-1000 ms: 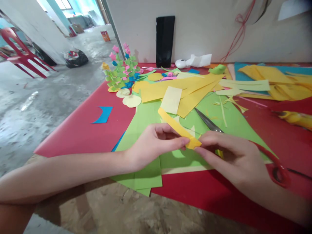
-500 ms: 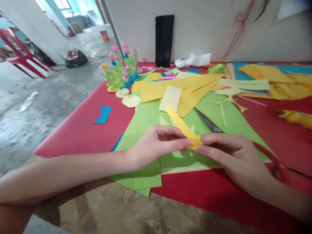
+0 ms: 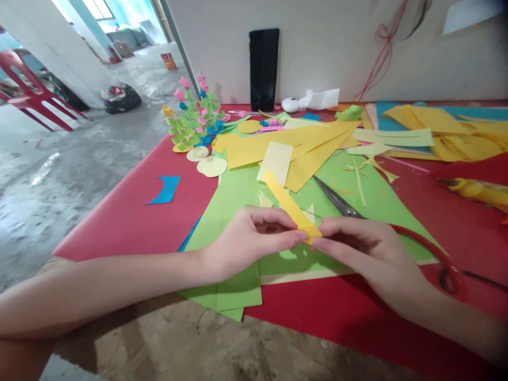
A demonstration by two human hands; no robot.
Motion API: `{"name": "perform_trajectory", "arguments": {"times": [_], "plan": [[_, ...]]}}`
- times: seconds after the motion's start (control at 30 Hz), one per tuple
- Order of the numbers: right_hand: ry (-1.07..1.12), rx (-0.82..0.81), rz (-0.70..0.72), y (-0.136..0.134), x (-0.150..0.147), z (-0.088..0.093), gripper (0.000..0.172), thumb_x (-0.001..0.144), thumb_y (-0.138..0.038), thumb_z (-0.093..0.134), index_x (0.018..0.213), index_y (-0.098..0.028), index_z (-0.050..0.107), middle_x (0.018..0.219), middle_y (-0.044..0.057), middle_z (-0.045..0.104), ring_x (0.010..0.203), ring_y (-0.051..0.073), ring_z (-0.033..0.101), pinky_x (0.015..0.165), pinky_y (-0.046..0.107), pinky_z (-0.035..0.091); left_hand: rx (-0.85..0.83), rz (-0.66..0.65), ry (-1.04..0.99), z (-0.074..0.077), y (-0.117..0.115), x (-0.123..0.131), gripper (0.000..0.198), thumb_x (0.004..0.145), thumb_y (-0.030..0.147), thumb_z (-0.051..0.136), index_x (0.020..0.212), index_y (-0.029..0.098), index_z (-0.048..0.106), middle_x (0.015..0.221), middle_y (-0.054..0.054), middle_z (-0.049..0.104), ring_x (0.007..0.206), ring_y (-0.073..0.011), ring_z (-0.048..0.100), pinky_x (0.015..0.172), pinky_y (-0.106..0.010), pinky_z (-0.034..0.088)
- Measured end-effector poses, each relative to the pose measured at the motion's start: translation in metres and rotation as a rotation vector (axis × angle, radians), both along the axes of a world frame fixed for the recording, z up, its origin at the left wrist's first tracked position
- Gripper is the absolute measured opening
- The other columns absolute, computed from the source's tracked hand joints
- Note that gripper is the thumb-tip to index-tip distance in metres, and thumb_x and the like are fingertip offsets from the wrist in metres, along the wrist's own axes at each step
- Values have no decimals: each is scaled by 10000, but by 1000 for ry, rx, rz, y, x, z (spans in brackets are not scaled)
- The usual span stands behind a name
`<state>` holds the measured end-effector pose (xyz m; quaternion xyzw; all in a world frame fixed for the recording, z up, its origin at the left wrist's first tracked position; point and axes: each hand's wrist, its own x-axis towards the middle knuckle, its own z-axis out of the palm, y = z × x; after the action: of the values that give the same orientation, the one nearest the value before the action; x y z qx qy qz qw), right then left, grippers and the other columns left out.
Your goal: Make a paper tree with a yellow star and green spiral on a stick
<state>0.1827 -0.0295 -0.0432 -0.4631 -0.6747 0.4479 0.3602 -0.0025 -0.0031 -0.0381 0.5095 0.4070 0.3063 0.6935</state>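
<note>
Since the picture a second earlier, the yellow paper strip [image 3: 283, 198] has swung its free end from about 10 o'clock toward 11, and the pinched tip shows shorter. The left hand [image 3: 246, 238] and right hand [image 3: 369, 254] remain together, fingertips clamped on the strip's near end above the green sheet [image 3: 234, 201] on the surface [image 3: 130, 222]. Judgement: the end is being worked tighter, grip unbroken. Scissors [image 3: 337, 201] lie untouched at 1 o'clock.

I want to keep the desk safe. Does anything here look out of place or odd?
Scissors lie partly hidden under the right hand, blades bare beside the strip. Green sheets stick out past the red sheet at its near edge.
</note>
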Motion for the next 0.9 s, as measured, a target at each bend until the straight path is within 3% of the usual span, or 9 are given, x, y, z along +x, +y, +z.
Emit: {"name": "perform_trajectory", "arguments": {"times": [0.27, 0.5, 0.63, 0.8, 0.9], "plan": [[-26, -51, 39, 2, -4, 1, 191, 791, -231, 569, 605, -192, 551, 568, -39, 457, 536, 93, 411, 472, 219, 324, 69, 23, 52, 0, 0, 1, 75, 685, 200, 714, 687, 127, 699, 706, -19, 695, 650, -102, 614, 634, -198, 495], [1, -52, 53, 2, -3, 2, 192, 789, -224, 592, 601, -192, 609, 574, -33, 508, 556, 96, 469, 508, 217, 365, 127, 67, 12, 0, 1, 1, 89, 657, 151, 734, 744, 158, 720, 751, -5, 727, 681, -103, 653, 645, -177, 530], [30, -112, 80, 2, 1, 1, 176, 806, -246, 574, 654, -213, 656, 631, -19, 583, 649, 125, 553, 579, 221, 421, 259, 46, 44, 1, 1, -2, 90, 692, 141, 704, 772, 174, 730, 781, -11, 731, 705, -104, 655, 637, -162, 525], [147, -214, 128, 2, 3, 2, 171, 809, -247, 587, 658, -234, 667, 690, -23, 610, 710, 125, 566, 622, 202, 437, 505, -32, 103, 4, 2, -5, 108, 745, 126, 645, 792, 167, 734, 778, -40, 721, 733, -124, 644, 683, -204, 520], [275, -348, 117, 2, 3, 0, 144, 792, -239, 612, 674, -224, 693, 661, -21, 589, 587, 86, 491, 517, 186, 386, 660, -88, 124, 5, 3, -7, 125, 754, 138, 642, 838, 171, 729, 799, -52, 713, 748, -133, 641, 696, -221, 518]]}}
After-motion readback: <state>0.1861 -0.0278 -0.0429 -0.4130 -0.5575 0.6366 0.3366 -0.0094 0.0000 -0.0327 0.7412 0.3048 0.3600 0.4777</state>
